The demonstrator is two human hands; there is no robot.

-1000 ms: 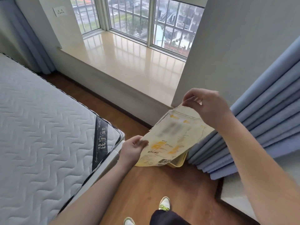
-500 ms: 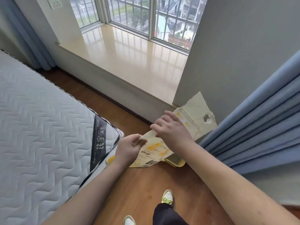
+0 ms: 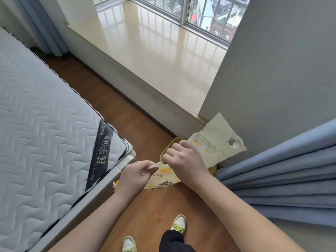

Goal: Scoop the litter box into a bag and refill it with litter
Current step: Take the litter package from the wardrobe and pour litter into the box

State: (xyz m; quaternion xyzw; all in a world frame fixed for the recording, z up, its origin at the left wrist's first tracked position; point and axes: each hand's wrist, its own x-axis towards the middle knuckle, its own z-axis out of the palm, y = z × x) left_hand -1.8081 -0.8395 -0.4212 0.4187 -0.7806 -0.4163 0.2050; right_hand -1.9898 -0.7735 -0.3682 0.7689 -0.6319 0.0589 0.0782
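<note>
Our right hand (image 3: 183, 160) has come down from the bag's top to its edge. Now both hands pinch the litter bag (image 3: 216, 142), left hand (image 3: 134, 175) close beside, ready to tear it open over the yellow litter box (image 3: 168, 148) on the floor.

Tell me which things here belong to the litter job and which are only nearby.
Job: cream and yellow litter bag; yellow plastic litter box beneath it; left hand and right hand, both pinching the bag's edge.
Nearby: white quilted mattress; blue curtain; glossy beige windowsill.
</note>
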